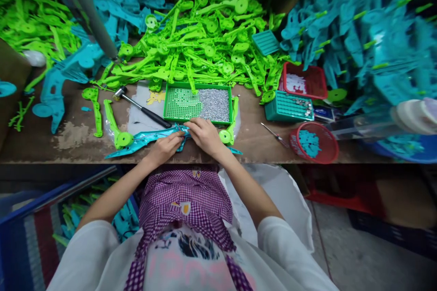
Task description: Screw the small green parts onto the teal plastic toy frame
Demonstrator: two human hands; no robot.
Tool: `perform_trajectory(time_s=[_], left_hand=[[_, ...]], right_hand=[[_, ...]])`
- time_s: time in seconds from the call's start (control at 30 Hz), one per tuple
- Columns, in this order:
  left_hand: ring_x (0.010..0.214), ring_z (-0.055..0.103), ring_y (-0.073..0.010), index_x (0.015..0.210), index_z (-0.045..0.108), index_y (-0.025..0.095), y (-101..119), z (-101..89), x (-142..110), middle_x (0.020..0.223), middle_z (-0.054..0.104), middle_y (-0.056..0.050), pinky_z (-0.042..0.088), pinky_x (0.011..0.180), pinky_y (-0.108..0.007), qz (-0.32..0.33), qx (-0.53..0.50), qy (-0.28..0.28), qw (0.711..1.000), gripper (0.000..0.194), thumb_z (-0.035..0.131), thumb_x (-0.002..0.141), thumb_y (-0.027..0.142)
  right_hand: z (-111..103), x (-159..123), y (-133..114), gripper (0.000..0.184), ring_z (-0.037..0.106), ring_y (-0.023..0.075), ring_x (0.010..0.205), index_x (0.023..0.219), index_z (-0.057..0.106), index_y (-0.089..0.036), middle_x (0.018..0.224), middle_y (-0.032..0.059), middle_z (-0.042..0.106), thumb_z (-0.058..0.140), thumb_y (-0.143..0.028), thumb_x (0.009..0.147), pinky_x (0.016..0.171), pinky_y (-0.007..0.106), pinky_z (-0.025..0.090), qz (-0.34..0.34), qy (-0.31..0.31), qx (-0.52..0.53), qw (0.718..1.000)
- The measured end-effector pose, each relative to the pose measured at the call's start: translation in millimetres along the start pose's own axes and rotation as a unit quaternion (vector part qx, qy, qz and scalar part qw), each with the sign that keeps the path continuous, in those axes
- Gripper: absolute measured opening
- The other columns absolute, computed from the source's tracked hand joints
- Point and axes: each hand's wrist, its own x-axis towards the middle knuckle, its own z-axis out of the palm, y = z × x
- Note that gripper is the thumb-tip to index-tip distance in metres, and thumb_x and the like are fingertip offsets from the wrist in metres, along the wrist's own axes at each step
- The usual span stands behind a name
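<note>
A long blue plastic part (pixel 146 137) lies along the front edge of the bench, in front of a green tray (pixel 182 101) of small metal pieces. My left hand (pixel 167 147) grips its middle, fingers pinched together. From the other side my right hand (pixel 206 137) presses its curled fingers on the same part; any small piece beneath them is hidden. A green plastic arm with a round end (pixel 119 134) lies to the left of the hands, and a similar green arm (pixel 228 133) to the right. Just behind the part rests a hammer (pixel 145 109) with a black handle.
Green plastic arms (pixel 205 41) are heaped at the back, with blue parts (pixel 341 22) piled at right. Toward the right stand a red basket (pixel 331 148), a teal basket (pixel 280 110) and a red box (pixel 322 82). A screwdriver (pixel 273 132) lies nearby. A grey post (pixel 85 13) slants across the left.
</note>
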Motion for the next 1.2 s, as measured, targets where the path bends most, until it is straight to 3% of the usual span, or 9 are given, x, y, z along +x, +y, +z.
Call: perform_trajectory(time_s=[0.17,0.33,0.7,0.93,1.2], left_hand=[[0.102,0.071,-0.0162,0.098,0.065,0.018,-3.0,1.6,0.6,0.113,0.073,-0.009,0.059,0.089,-0.029,-0.044,-0.07,-0.02,0.996,0.018,0.048,0.097,0.016],[0.104,0.07,-0.0154,0.098,0.064,0.017,-3.2,-0.6,0.5,0.114,0.072,-0.009,0.059,0.09,-0.029,-0.026,-0.087,-0.016,0.996,0.018,0.047,0.096,0.013],[0.102,0.07,-0.0143,0.096,0.063,0.016,-4.9,3.4,-0.2,0.118,0.07,-0.009,0.06,0.084,-0.027,0.001,-0.105,0.003,0.994,0.015,0.048,0.096,0.013],[0.097,0.067,-0.0175,0.081,0.063,0.018,-2.5,-2.4,7.0,0.105,0.069,-0.009,0.058,0.086,-0.037,-0.042,-0.074,0.022,0.996,0.014,0.056,0.093,0.019],[0.09,0.068,-0.0158,0.093,0.067,0.018,-3.8,1.8,4.1,0.098,0.071,-0.007,0.057,0.085,-0.035,-0.053,-0.087,0.026,0.994,0.012,0.056,0.094,0.022]], right_hand=[[7.8,11.8,1.1,0.03,0.059,0.0221,0.107,0.122,0.061,-0.021,0.124,0.0106,0.066,0.043,-0.021,0.099,0.089,0.038,0.037,-0.089,-0.05,-0.095,0.99],[3.3,14.8,6.5,0.03,0.058,0.0198,0.106,0.12,0.061,-0.023,0.118,0.006,0.069,0.039,-0.019,0.1,0.095,0.039,0.029,-0.114,-0.074,-0.069,0.988],[3.5,14.7,5.4,0.027,0.058,0.0209,0.101,0.114,0.063,-0.024,0.11,0.0059,0.071,0.039,-0.023,0.1,0.095,0.041,0.022,-0.078,-0.079,-0.058,0.992],[11.9,7.5,7.5,0.026,0.061,0.0188,0.106,0.109,0.066,-0.022,0.113,0.0056,0.071,0.042,-0.022,0.1,0.094,0.039,0.025,-0.022,-0.03,0.023,0.999],[12.1,9.4,2.7,0.027,0.058,0.0205,0.097,0.106,0.068,-0.021,0.103,0.0061,0.071,0.042,-0.024,0.1,0.088,0.039,0.024,-0.012,-0.054,-0.04,0.998]])
